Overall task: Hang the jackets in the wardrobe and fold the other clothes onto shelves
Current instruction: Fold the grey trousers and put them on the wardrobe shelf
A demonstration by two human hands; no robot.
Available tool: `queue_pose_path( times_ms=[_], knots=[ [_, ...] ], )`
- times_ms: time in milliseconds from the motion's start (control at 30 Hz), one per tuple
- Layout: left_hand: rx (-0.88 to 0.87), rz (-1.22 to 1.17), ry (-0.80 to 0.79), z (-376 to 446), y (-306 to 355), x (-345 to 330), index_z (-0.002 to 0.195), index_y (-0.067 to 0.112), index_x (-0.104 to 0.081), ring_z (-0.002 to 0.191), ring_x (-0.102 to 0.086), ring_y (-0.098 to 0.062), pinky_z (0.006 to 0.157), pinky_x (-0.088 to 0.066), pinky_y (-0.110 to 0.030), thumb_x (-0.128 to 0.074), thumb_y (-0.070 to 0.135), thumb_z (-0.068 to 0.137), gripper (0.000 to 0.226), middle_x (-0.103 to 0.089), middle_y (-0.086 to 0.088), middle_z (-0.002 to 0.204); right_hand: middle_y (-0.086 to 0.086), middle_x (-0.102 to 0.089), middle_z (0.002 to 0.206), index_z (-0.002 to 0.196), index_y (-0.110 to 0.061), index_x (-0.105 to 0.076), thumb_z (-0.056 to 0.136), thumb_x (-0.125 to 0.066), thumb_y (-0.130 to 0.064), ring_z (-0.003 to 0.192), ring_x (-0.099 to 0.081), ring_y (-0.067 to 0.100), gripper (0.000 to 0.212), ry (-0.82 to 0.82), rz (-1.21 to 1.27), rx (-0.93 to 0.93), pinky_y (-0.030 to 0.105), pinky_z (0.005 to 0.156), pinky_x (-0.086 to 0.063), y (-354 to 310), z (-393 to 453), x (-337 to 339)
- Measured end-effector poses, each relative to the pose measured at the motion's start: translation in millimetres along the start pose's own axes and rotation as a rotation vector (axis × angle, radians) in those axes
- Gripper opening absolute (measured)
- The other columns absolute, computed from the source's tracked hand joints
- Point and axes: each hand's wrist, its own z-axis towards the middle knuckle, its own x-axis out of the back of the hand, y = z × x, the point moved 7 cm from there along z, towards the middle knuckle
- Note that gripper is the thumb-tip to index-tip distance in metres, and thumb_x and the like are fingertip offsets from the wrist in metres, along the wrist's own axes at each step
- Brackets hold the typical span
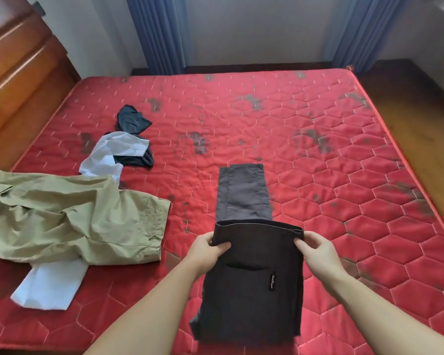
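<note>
**Folding Step: Dark Trousers on the Mattress**

While the dark trousers [251,278] lie lengthwise on the red mattress [344,201], both hands hold the folded edge nearest the middle of the garment. The left hand [205,249] pinches the left corner of that fold, thumb on top of the cloth. The right hand [315,248] pinches the right corner in the same manner. The lighter grey leg section [244,193] extends flat beyond the fold, away from the person.

Step in hand, as judged from the layout: folding a non-jacket garment before shelving. The trousers appear partly folded (one lengthwise fold and one crosswise fold seem complete).

The next move probably calls for the following:
- Keep both corners level so the fold line stays square.
- Carry the held edge across the remaining leg section, or draw that section back over the body of the garment.
- Press flat before lifting.

Remaining items lie to the left, well apart from the trousers: a khaki garment [69,216], a white garment [49,285] partly under it, and a dark blue garment [132,121] farther up the mattress. No wardrobe or shelf interior is in view.
</note>
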Motion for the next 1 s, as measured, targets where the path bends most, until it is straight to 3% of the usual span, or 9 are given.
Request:
queue_pose_path(
  times_ms=[133,267,433,500,600,700,867,1000],
  knots=[
    [0.001,-0.077,0.014,68,-1,11,0.101,0.021,-0.068,0.092,-0.070,-0.009,0.084,-0.056,-0.027,-0.061,0.013,0.095,0.012,-0.074,0.002,0.102,-0.003,-0.072,0.095,0.090,-0.021,-0.069,0.091,-0.062,-0.008,0.092,-0.066,0.011,0.015,0.081,0.034,-0.001,0.027,0.084,-0.050,1,63,-31],
    [-0.035,-0.088,0.034,136,6,17,0.105,0.023,-0.066,0.089,-0.068,0.001,0.075,-0.052,-0.014,-0.057,0.014,0.098,0.015,-0.072,0.009,0.101,-0.010,-0.071,0.092,0.092,-0.022,-0.068,0.093,-0.060,-0.013,0.093,-0.065,0.009,0.012,0.147,0.005,0.046,0.028,0.085,-0.048,6,126,-55],
    [-0.057,0.028,0.165,225,-5,25,0.107,0.026,-0.067,0.099,-0.066,-0.007,0.093,-0.051,-0.031,-0.058,0.025,0.096,0.014,-0.072,0.011,0.103,-0.019,-0.066,0.086,0.095,-0.027,-0.065,0.094,-0.057,-0.014,0.081,-0.059,-0.006,0.015,0.071,-0.186,0.159,0.005,0.067,-0.038,11,212,-82],
    [-0.059,0.024,0.180,257,-8,25,0.104,0.025,-0.068,0.097,-0.067,-0.008,0.092,-0.052,-0.031,-0.058,0.025,0.097,0.013,-0.073,0.011,0.101,-0.019,-0.067,0.086,0.093,-0.030,-0.064,0.094,-0.057,-0.014,0.080,-0.059,-0.007,0.018,0.058,-0.202,0.193,0.010,0.069,-0.040,13,247,-91],
    [-0.080,0.003,0.219,303,-3,28,0.102,0.024,-0.068,0.092,-0.067,-0.007,0.085,-0.052,-0.026,-0.058,0.025,0.097,0.011,-0.073,0.010,0.098,-0.017,-0.066,0.086,0.095,-0.031,-0.063,0.096,-0.054,-0.017,0.083,-0.060,-0.001,0.016,0.067,-0.194,0.200,0.027,0.076,-0.046,15,296,-104],
    [-0.084,0.016,0.267,345,-2,32,0.098,0.023,-0.067,0.085,-0.065,-0.007,0.080,-0.051,-0.025,-0.057,0.027,0.097,0.011,-0.072,0.009,0.093,-0.013,-0.065,0.089,0.101,-0.027,-0.061,0.097,-0.050,-0.020,0.088,-0.061,0.012,0.014,0.043,-0.205,0.192,0.036,0.082,-0.048,16,336,-119],
    [-0.062,0.010,0.275,400,-9,34,0.093,0.023,-0.066,0.090,-0.067,-0.015,0.087,-0.053,-0.037,-0.057,0.031,0.096,0.012,-0.072,0.003,0.095,-0.010,-0.063,0.093,0.107,-0.022,-0.059,0.099,-0.047,-0.018,0.094,-0.058,0.018,0.015,0.076,-0.256,0.203,0.035,0.086,-0.044,21,390,-141],
    [-0.068,0.032,0.308,436,-6,37,0.091,0.018,-0.067,0.083,-0.063,-0.017,0.087,-0.052,-0.042,-0.060,0.033,0.094,0.016,-0.072,-0.003,0.093,-0.012,-0.060,0.090,0.104,-0.023,-0.060,0.098,-0.048,-0.019,0.092,-0.057,0.016,0.013,0.134,-0.293,0.190,0.031,0.084,-0.042,21,427,-149]
  ],
)
